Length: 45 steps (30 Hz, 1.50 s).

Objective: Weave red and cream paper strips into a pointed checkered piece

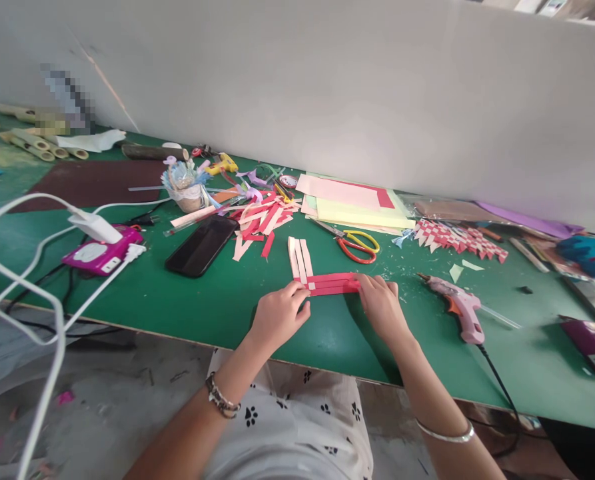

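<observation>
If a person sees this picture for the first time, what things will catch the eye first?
First come the two hands at the near edge of the green table: the left hand and right hand press on crossed red and pink paper strips. Just behind lie red-and-yellow scissors and a loose heap of cut strips, with a black phone to its left. A pink glue gun lies to the right of the hands.

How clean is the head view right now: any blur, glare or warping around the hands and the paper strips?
Head view: even, soft light, no glare on the green table; the woven paper strips and both hands, left hand and right hand, look sharp; wide-angle bending curves the table edge; a pixelated patch sits top left.
</observation>
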{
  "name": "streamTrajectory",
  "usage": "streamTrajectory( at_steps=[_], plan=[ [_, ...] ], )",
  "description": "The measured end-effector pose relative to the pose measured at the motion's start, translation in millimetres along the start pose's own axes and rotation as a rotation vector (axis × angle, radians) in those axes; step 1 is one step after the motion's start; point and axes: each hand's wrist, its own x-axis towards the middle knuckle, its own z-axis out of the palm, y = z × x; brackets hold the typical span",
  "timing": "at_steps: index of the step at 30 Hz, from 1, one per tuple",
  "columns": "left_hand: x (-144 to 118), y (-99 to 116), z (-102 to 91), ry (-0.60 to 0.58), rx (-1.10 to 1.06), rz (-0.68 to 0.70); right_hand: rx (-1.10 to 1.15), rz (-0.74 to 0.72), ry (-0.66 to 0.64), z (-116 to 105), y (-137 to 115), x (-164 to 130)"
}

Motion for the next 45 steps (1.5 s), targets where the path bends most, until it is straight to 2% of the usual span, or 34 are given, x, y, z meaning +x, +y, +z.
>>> streamTrajectory(
  at_steps=[2, 6, 8, 13, 15, 18, 21, 24, 27, 35, 41, 45],
  plan=[
    [-0.2, -0.2, 0.1, 0.005, -0.008, 0.003, -0.013, 0.049, 0.049, -4.2, 5.4, -1.2],
    [0.0, 0.4, -1.2, 0.004, -0.006, 0.003, -0.113, 0.266, 0.303, -22.7, 13.2, -9.6],
    [0.2, 0.7, -1.7, 0.003, 0.002, 0.0, -0.133, 0.252, 0.338, -29.7, 7.8, -16.5],
    [-0.2, 0.1, -0.4, 0.01, 0.011, 0.014, -0.02, -0.047, 0.114, -20.9, -29.5, -30.5],
    [-0.8, -0.4, 0.3, 0.013, 0.014, 0.022, 0.007, -0.089, 0.078, -13.0, -39.2, -31.4],
    [-1.3, -0.8, 0.7, 0.013, 0.014, 0.023, 0.07, 0.014, 0.108, -4.8, -34.0, -26.2],
    [-1.0, -1.0, 1.0, 0.023, 0.005, 0.02, 0.192, 0.172, 0.17, 0.8, -11.4, -15.9],
    [-0.6, -1.5, 1.7, 0.038, -0.004, 0.013, 0.311, 0.211, 0.155, 7.4, 10.2, -6.6],
    [-0.6, -2.1, 2.5, 0.044, -0.02, 0.012, 0.41, 0.244, 0.121, 13.8, 20.3, -1.8],
    [-0.9, -2.8, 3.0, 0.056, -0.042, -0.001, 0.547, 0.279, 0.033, 16.9, 28.4, 2.2],
    [-0.8, -2.5, 3.6, 0.066, -0.031, 0.006, 0.562, 0.267, -0.003, 12.3, 33.6, 5.0],
    [-0.8, -2.3, 3.2, 0.069, -0.024, 0.01, 0.543, 0.225, -0.081, 6.4, 36.2, 9.0]
  ],
)
